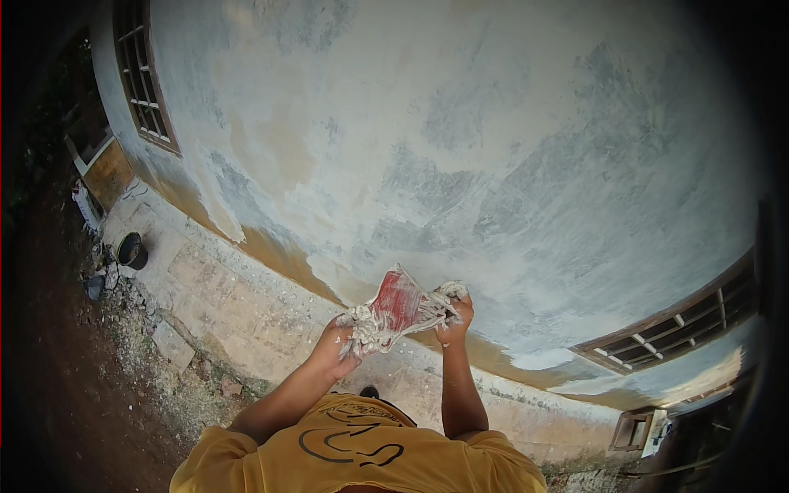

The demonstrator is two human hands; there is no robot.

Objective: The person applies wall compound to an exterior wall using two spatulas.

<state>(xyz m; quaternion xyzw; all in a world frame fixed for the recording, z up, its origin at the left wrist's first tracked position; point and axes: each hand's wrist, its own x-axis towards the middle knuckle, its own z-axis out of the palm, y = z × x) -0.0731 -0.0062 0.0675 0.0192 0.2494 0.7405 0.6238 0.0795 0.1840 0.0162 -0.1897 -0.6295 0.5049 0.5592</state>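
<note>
Patchy white-and-grey wall (509, 140), paved walkway (226, 300) edged with rubble (144, 349), black bucket (131, 251) far left, putty-smeared red board (396, 301) before the wall, left hand (335, 347) grasping it, right hand (457, 319) alongside (grip unclear)

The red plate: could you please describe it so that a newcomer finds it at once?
From the large, patchy white-and-grey wall, look down to the person's yellow shirt. Above it in the picture, between the left grip and the right grip, is the red plate, its edges caked with pale paste. Its streaky red face sets it apart from wall and shirt.
</note>
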